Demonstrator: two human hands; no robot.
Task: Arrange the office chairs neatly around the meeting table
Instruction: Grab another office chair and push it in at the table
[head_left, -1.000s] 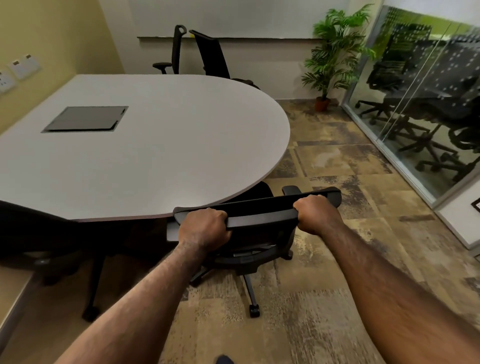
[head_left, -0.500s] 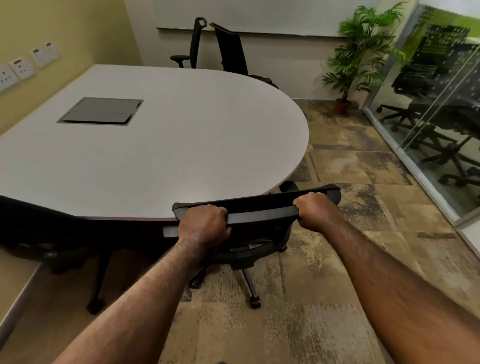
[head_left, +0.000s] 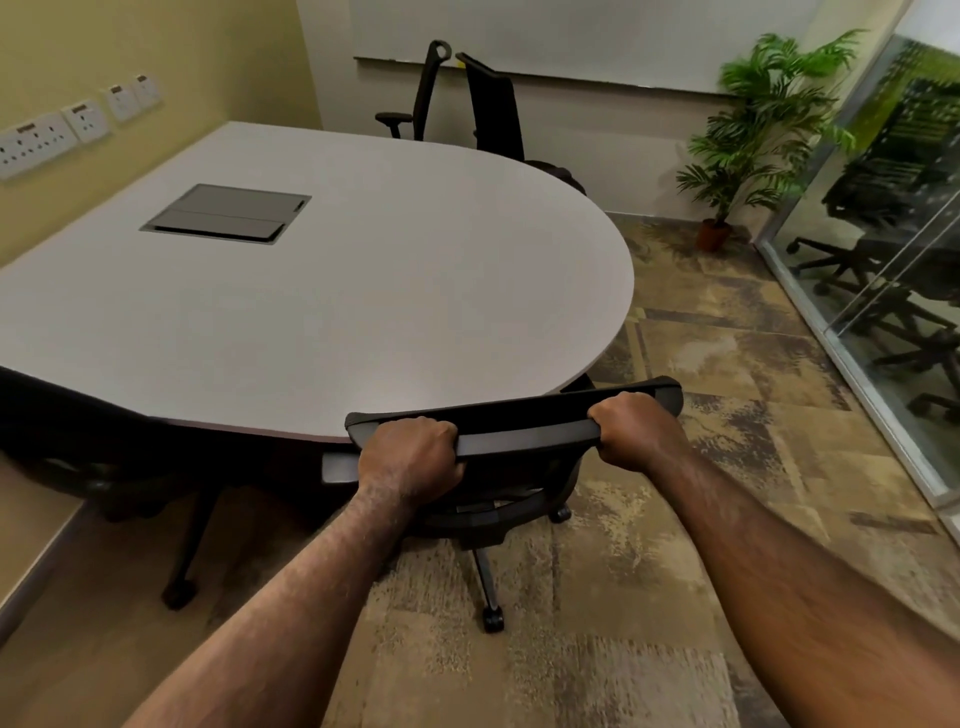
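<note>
Carpet lets the wheeled chair (head_left: 511, 447) roll easily to the bench (head_left: 363, 291); left hand (head_left: 410, 457) and right hand (head_left: 636, 428) fingers grip its stiff top rail.

i see my left hand (head_left: 408, 457) and right hand (head_left: 636, 431) bare, no gloves, rings or watch on either. both forearms are bare right down to the frame's edge, with fine hair along them; no sleeve shows.

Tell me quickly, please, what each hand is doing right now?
Left hand: closed, gripping the top edge of the office chair backrest.
Right hand: closed, gripping the same top edge nearer its right end.
</note>
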